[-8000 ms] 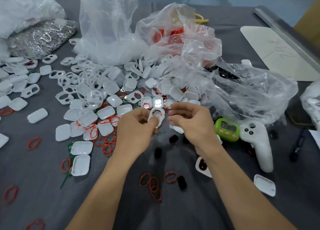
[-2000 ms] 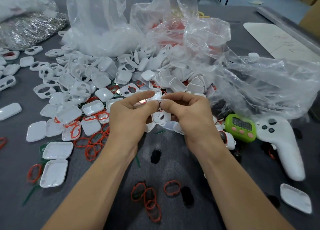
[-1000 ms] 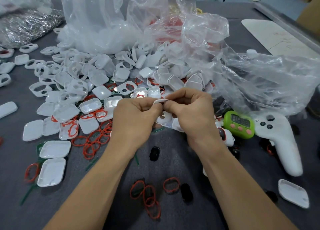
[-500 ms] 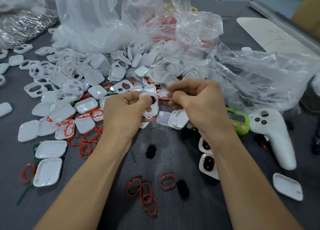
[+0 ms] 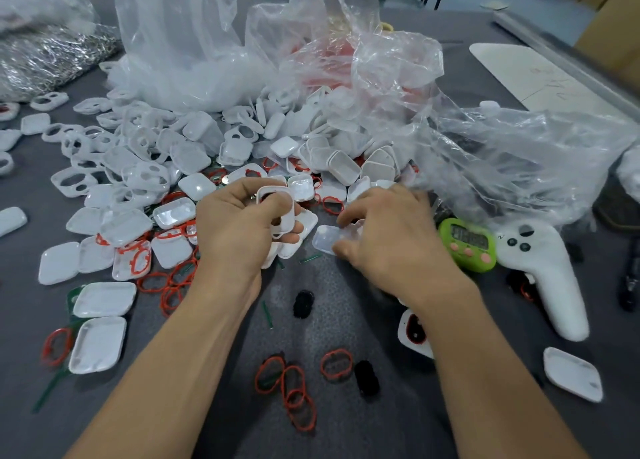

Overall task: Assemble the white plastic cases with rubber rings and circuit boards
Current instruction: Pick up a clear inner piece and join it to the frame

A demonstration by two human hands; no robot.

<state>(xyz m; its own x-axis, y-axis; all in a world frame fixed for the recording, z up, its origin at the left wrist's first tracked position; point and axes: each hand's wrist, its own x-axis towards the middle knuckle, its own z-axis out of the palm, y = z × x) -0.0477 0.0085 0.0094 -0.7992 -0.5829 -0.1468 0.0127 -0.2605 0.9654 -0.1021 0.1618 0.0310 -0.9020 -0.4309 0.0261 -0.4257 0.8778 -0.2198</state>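
My left hand (image 5: 239, 230) grips a white case front with two cut-outs (image 5: 277, 202), thumb pressed across its face. My right hand (image 5: 391, 237) has dropped to the cloth and pinches a plain white case half (image 5: 325, 238) by its edge. Between and behind the hands lies a heap of white case halves (image 5: 242, 147). Red rubber rings (image 5: 294, 386) lie loose on the grey cloth near my forearms, more red rings (image 5: 166, 282) at the left. Two black oval parts (image 5: 303, 302) (image 5: 366, 377) sit on the cloth. A white front with a red ring fitted (image 5: 414, 330) lies under my right forearm.
Crumpled clear plastic bags (image 5: 381, 77) rise behind the heap and spread right. A green timer (image 5: 467, 244) and a white controller (image 5: 543, 275) lie to the right. A silver foil bag (image 5: 45, 60) sits at far left. A white lid (image 5: 571, 372) lies at lower right.
The hands have parted. My left hand kept the cut-out front and turned it upright; my right hand moved down and right onto a plain case half on the cloth.
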